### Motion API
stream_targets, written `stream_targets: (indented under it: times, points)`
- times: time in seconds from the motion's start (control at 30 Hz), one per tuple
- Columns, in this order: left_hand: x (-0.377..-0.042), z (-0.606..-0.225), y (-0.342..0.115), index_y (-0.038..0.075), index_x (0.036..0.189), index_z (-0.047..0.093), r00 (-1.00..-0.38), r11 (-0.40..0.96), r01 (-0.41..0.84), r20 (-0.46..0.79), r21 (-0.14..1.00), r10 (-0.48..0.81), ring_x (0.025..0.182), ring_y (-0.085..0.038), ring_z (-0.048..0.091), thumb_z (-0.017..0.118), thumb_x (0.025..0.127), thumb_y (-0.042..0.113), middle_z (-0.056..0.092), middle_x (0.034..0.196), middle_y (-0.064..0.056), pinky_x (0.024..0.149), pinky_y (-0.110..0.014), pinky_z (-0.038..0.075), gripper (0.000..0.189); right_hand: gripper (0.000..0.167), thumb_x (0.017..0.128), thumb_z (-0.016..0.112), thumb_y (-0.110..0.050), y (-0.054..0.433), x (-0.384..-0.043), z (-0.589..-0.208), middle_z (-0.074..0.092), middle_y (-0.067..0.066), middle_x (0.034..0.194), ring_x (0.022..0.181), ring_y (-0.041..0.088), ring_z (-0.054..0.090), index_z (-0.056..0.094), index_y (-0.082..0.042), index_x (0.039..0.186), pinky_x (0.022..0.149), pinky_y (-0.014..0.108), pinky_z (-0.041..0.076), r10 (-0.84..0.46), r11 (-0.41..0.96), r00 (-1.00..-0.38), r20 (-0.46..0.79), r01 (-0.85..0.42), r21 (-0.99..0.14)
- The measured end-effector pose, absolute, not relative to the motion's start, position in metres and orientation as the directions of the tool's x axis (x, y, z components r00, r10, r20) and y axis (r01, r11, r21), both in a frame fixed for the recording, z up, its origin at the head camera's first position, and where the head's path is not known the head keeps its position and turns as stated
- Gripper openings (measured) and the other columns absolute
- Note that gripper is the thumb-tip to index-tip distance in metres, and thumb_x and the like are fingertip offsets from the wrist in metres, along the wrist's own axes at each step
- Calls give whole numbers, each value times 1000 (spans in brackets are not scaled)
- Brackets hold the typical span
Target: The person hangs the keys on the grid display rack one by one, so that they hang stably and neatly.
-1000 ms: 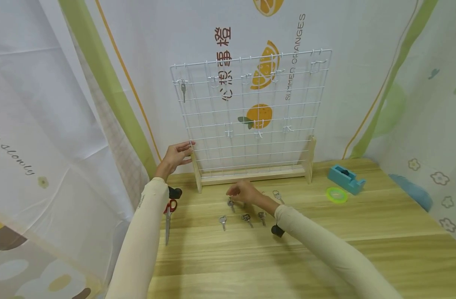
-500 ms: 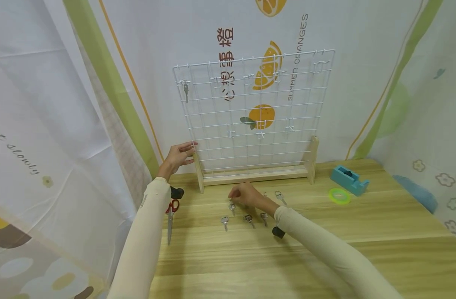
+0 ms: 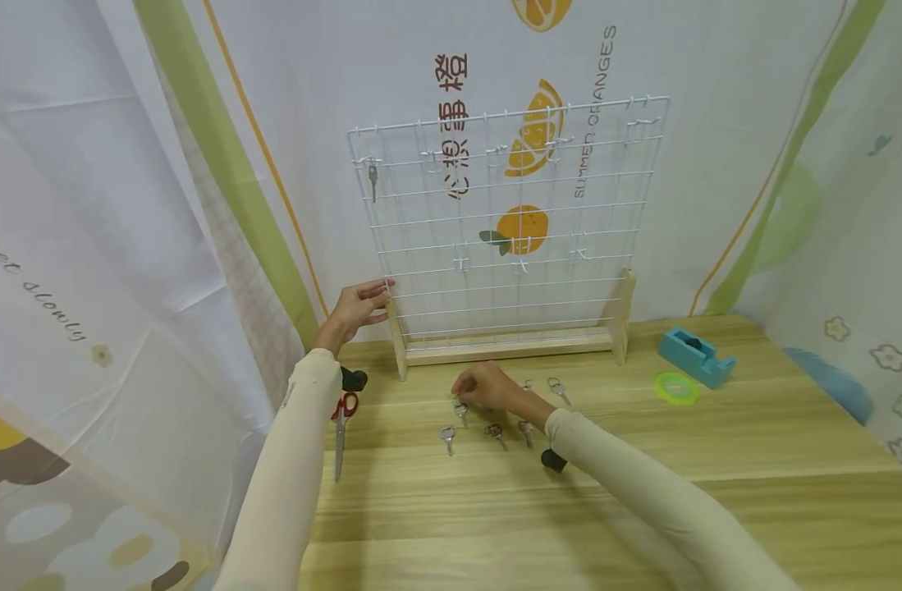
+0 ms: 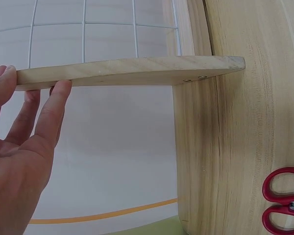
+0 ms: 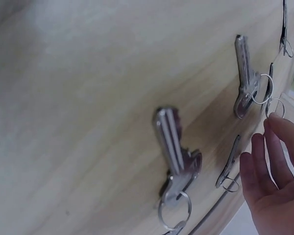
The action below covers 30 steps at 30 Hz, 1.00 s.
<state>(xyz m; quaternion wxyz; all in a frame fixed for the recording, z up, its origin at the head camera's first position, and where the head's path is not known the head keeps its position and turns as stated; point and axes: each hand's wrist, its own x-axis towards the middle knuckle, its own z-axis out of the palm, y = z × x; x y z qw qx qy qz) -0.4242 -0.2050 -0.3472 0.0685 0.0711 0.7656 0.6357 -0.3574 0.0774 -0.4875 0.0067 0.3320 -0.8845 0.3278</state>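
A white wire grid rack (image 3: pixel 510 222) stands in a wooden frame. My left hand (image 3: pixel 358 308) holds its left wooden upright (image 4: pixel 127 71) near the top; in the left wrist view the fingertips lie at its end and against its side. My right hand (image 3: pixel 487 386) pinches the split ring (image 5: pixel 276 107) of a key (image 3: pixel 460 412), which hangs close over the table. Around it lie more keys with rings, such as a near-left key (image 3: pixel 448 439), a middle key (image 3: pixel 496 433) and a key behind the hand (image 3: pixel 559 389). Another key (image 3: pixel 373 182) hangs from the grid's top-left hook.
Red-handled scissors (image 3: pixel 341 431) lie beside my left forearm. At right stand a blue tape dispenser (image 3: pixel 696 356) and a green tape roll (image 3: pixel 675 387). Several white hooks, including a lower hook (image 3: pixel 522 264), are fixed on the grid. A printed curtain (image 3: pixel 310 74) hangs behind.
The head view has shifted slightly, so everything appears a little further right. My left hand stays on the upright, and my right hand stays at the same key with hardly any movement.
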Motion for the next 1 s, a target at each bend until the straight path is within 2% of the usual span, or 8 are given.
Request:
stream_targets:
  times: [0.33, 0.6, 0.8, 1.0]
  points:
    - [-423, -345, -202, 5, 152, 54, -978, 176, 27, -11, 984, 209, 148, -30, 42, 55, 109, 11, 35, 165, -15, 110, -44, 52, 43, 9, 93, 75, 2, 85, -358, -479, 78, 12, 93, 84, 22, 76, 78, 3, 102, 78, 23, 64, -589, 484, -747, 307, -631, -607]
    - [-422, -345, -201, 5, 153, 52, -976, 166, 23, -13, 986, 216, 149, -31, 40, 54, 109, 8, 33, 166, -16, 110, -43, 52, 43, 13, 94, 77, -5, 87, -356, -464, 79, 12, 96, 83, 19, 77, 79, 1, 106, 75, 23, 65, -564, 475, -758, 328, -623, -622]
    - [-417, -343, -201, 3, 153, 50, -976, 166, 16, -20, 986, 216, 149, -32, 39, 53, 110, 7, 32, 167, -16, 112, -45, 49, 44, 15, 94, 78, -7, 88, -356, -444, 79, 12, 96, 83, 20, 77, 78, 1, 107, 74, 23, 64, -543, 435, -741, 394, -650, -623]
    - [-408, -334, -200, 1, 154, 48, -975, 169, -7, -44, 986, 220, 150, -34, 38, 52, 109, 5, 30, 167, -18, 112, -45, 49, 45, 19, 97, 76, -12, 88, -357, -413, 80, 10, 97, 87, 20, 78, 78, -1, 113, 77, 26, 65, -535, 428, -748, 392, -640, -638]
